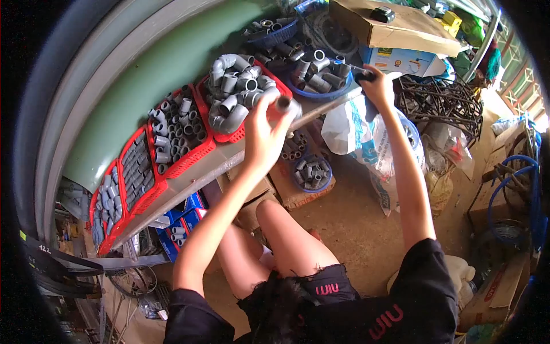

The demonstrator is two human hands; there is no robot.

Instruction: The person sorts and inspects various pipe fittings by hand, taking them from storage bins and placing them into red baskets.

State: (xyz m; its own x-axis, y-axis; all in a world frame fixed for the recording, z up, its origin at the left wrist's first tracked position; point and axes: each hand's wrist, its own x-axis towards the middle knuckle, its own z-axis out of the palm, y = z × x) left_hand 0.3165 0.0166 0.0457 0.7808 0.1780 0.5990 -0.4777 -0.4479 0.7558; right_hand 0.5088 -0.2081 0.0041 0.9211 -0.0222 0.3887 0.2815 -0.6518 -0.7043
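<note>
The left hand (260,135) is raised in front of the shelf (229,157), its fingers curled around a short grey pipe fitting (283,104) that it holds by the body, the open round end pointing up just above the fingertips. The fitting sits at the front edge of the shelf, just beside the red basket of elbows (238,97), which is heaped with grey curved pipe bends.

The right hand (375,80) is stretched further out, closed around a dark handle-like object (362,73) at the shelf's far end. What that object is cannot be told; only its black tip shows past the fingers. It lies next to the blue bowl (321,77), which is filled with grey pipe couplings.

Along the shelf to the left stand 3 more red baskets: one with small dark-mouthed sockets (175,135), one with rows of flat grey pieces (137,169), and one at the end with more grey fittings (106,206). The green wall (143,86) rises behind them.

Below the shelf, on the floor (355,223), a small blue dish of fittings (312,172) rests on a cardboard box (298,192). A white plastic bag (358,135) hangs under the right forearm. A tangle of black wire (438,100) lies to the right, and blue hose (515,189) coils near the far edge. The person's bare knees (281,229) are below the hands.
</note>
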